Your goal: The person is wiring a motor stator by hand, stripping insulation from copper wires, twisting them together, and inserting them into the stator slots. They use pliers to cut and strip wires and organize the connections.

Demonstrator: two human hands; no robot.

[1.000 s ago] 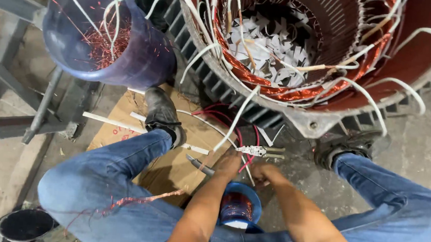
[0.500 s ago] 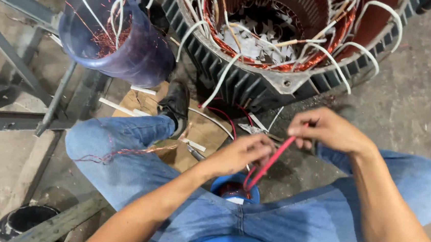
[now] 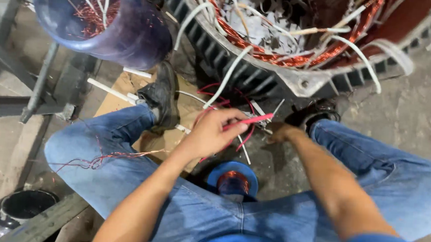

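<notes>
The left hand (image 3: 213, 131) pinched a red sleeve (image 3: 249, 121) between thumb and fingers, holding it nearly level and pointed toward the right hand (image 3: 280, 132); that angle seemed meant to line the sleeve up with a lead there. The right hand was closed low by the stator (image 3: 293, 45), knuckles up, but what it gripped was too small and shaded to tell. Both hands met just in front of the stator's finned shell, between the person's knees, likely to keep the work close to the white leads (image 3: 226, 78) hanging from the copper winding.

A spool (image 3: 233, 178) of copper wire sat on the floor between the legs, just under the hands. Red wires (image 3: 227, 99) looped over a cardboard sheet (image 3: 126, 86) by the left shoe (image 3: 162, 99). A blue bucket (image 3: 108, 18) of wire scraps stood to the left, beside a steel frame (image 3: 17, 105). Loose copper strands (image 3: 94, 158) lay across the left thigh. The dangling leads crowded the space around the hands.
</notes>
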